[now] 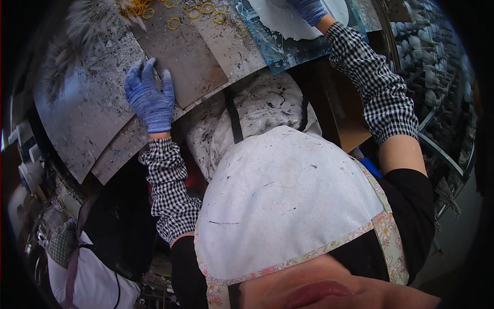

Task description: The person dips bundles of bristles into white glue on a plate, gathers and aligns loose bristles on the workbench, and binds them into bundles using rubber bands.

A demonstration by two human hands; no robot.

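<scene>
A white apron (278,201), flecked with dark specks and edged in a floral trim, filled the lower middle of the view, worn over a black top as the person bent over a grey work table (87,113) dusted with pale shavings and scraps. Flat grey boards (180,56) lay overlapped across the table's top, one running under the nearer glove. At the upper right sat a blue-tinted sheet (288,54) carrying a white sheet (280,18) on top. Both forearms wore black-and-white checked sleeve covers (378,85), reaching up from the lower edge toward the table. The left hand (150,98), in a blue knit glove, lay palm down with its fingers spread flat on a grey board near the table's front edge, gripping nothing. The right hand (310,10), also blue-gloved, stretched far forward onto the white sheet at the top edge of the view; most of it was cut off by the frame, so whether its fingers were spread or closed could not be told. Beyond the left hand, a scatter of yellow rubber bands (198,11) lay on the boards toward the table's far side, well apart from both gloves. A bundle of pale feathers (90,18) fanned out at the upper left corner.
</scene>
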